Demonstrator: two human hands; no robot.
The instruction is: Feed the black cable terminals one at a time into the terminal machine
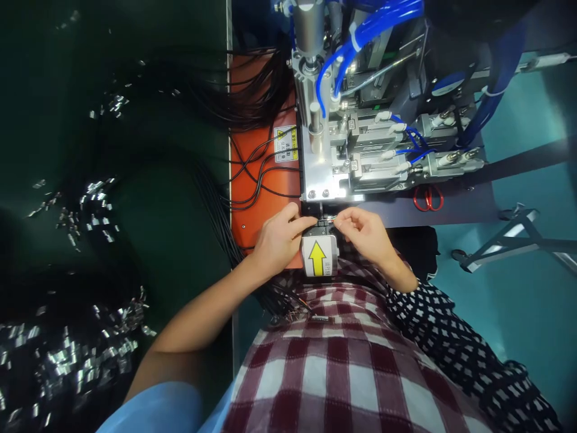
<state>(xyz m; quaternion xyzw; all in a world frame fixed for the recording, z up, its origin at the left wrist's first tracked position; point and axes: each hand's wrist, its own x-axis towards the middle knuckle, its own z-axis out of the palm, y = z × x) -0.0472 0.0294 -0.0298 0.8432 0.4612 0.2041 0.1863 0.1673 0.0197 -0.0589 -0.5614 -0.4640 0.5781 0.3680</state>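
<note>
My left hand lies over the front of the orange plate, fingers bent together and fingertips against the small dark fixture of the machine; what they hold is hidden. From the other side, my right hand pinches a small silvery cable end at that fixture. Just below sits a rounded metal cover with a yellow arrow label. Several thin black cables cross the orange plate towards the machine.
The machine with metal cylinders and blue air tubes rises straight ahead. Red-handled scissors lie at right. Bundles of black cables with shiny ends cover parts of the dark green surface at left. A metal stand leg is far right.
</note>
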